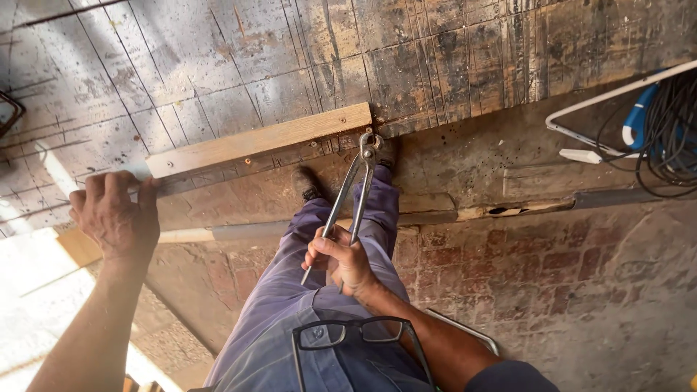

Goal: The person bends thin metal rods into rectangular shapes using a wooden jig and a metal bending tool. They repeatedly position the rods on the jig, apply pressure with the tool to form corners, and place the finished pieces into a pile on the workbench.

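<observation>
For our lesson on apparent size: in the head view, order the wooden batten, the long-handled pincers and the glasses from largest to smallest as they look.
1. Wooden batten, the longest.
2. Long-handled pincers, held in the right hand.
3. Glasses, though they hang nearest the camera, so they look bigger than they are.

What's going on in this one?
A person stands over a worn formwork panel. The left hand grips one end of a wooden batten lying along the panel's edge. The right hand holds long-handled pincers, their head at the batten's other end. Cables lie to the right.
</observation>
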